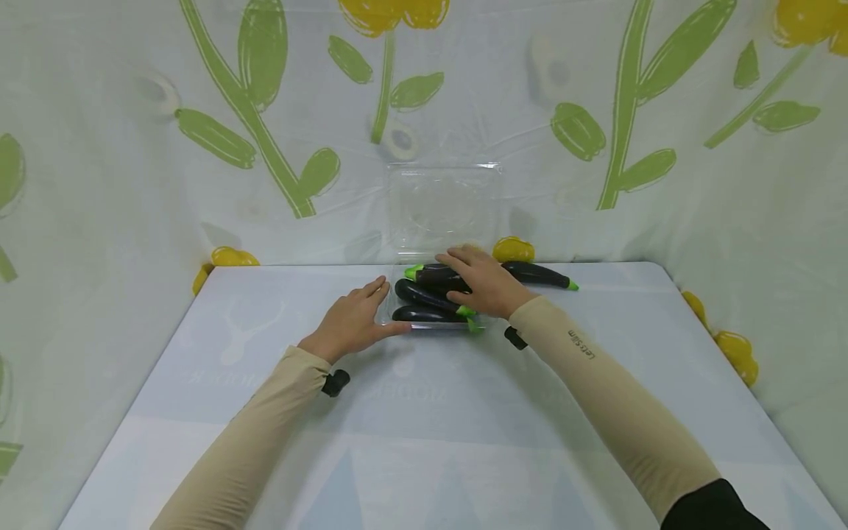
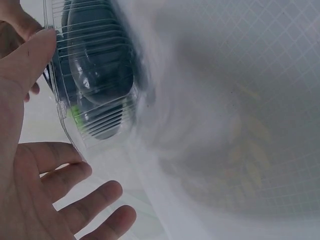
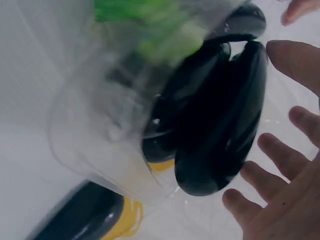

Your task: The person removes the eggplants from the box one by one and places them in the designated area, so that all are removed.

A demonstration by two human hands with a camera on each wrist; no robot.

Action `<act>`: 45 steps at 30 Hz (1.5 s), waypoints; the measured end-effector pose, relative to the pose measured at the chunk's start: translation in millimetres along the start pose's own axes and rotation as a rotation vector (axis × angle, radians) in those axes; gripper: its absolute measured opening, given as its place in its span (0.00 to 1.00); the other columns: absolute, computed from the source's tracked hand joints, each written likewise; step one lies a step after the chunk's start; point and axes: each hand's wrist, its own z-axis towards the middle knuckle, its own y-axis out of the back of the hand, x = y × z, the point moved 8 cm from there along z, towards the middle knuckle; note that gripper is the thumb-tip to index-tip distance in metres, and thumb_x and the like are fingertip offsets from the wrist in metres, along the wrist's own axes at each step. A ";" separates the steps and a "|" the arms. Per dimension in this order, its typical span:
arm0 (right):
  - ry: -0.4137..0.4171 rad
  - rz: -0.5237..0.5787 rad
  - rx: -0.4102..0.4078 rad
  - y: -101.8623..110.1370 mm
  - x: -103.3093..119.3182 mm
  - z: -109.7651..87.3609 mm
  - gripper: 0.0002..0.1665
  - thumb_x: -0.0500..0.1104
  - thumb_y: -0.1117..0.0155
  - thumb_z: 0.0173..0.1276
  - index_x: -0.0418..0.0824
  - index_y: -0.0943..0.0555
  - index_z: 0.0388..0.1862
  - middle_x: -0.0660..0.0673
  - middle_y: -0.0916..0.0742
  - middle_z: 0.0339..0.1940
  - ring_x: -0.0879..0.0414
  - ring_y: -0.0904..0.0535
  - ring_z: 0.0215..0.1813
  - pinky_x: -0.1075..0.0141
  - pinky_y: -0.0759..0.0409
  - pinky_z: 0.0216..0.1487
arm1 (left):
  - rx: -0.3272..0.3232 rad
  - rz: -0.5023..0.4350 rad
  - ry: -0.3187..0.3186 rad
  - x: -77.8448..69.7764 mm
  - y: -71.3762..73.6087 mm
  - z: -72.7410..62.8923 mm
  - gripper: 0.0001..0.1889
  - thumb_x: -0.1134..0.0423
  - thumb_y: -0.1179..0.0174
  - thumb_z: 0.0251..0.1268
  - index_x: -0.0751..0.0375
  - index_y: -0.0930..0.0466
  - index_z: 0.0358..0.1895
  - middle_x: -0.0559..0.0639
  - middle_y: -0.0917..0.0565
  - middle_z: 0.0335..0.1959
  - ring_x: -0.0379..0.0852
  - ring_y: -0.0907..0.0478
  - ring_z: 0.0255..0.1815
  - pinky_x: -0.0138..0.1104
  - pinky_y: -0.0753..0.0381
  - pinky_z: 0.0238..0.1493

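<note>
Bracing a clear plastic container (image 1: 437,326) in the head view, the left hand (image 1: 350,324) sets its thumb along the front rim and its fingers at the left side; its grip is wide. Several dark eggplants (image 1: 424,296) lie inside, the right hand (image 1: 486,283) spread over them, its grip also wide. A transparent lid (image 1: 444,206) stands raised behind; a loose eggplant (image 1: 539,274) lies on the counter (image 1: 424,419) to the right. Left wrist view: thumb on the rim, fingers apart. Right wrist view: extended fingertips border one glossy eggplant; which ones touch cannot be told.
</note>
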 end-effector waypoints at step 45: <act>-0.019 -0.077 -0.119 16.4 4.4 -23.6 0.30 0.32 0.36 0.72 0.53 0.26 0.70 0.42 0.20 0.67 0.42 0.21 0.62 0.48 0.25 0.66 | 0.013 -0.016 0.004 1.2 -4.4 4.2 0.55 0.27 0.43 0.62 0.66 0.44 0.79 0.57 0.45 0.81 0.63 0.39 0.76 0.56 0.35 0.71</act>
